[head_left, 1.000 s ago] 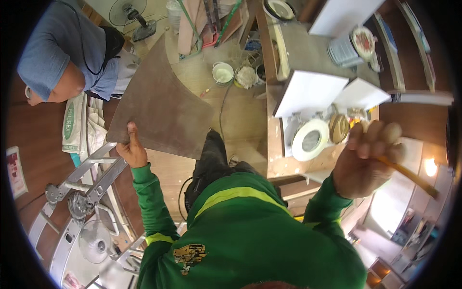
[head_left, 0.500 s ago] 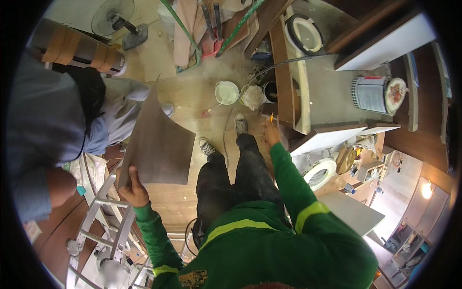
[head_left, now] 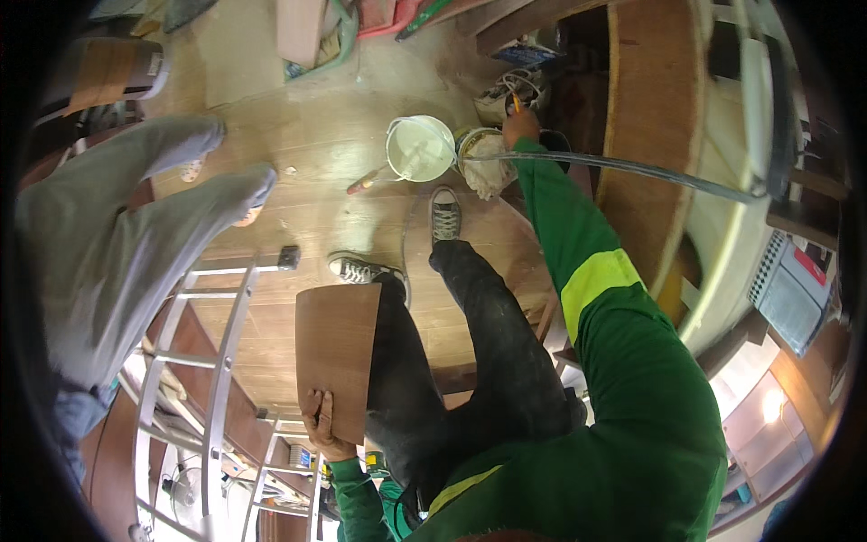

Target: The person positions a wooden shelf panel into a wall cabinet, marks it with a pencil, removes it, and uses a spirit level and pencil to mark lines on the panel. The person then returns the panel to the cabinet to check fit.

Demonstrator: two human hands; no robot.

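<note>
My left hand (head_left: pixel 327 420) grips a brown sheet (head_left: pixel 334 334) by its lower part, held over my left leg. My right hand (head_left: pixel 522 126), arm stretched forward, is closed on a thin yellow-orange tool (head_left: pixel 517 103), whose tip is too small to make out, over some containers beside the wooden cabinet. Close by stand a white pail (head_left: pixel 420 144) with pale contents and a container with a crumpled cream cloth (head_left: pixel 488 167) on it. A tool with a red handle (head_left: pixel 361 184) lies beside the pail.
A co-worker's legs (head_left: pixel 163 235) are at my left, beside an aluminum ladder (head_left: pixel 221 361). The curved-looking cabinet edge (head_left: pixel 646 126) runs along my right, crossed by a dark cable or hose (head_left: pixel 650 176). Boards and long-handled tools (head_left: pixel 379 18) lie ahead.
The view has tipped further down toward the floor. The brown sheet has swung in toward my legs. My right hand has moved from beside me to reach forward among the containers.
</note>
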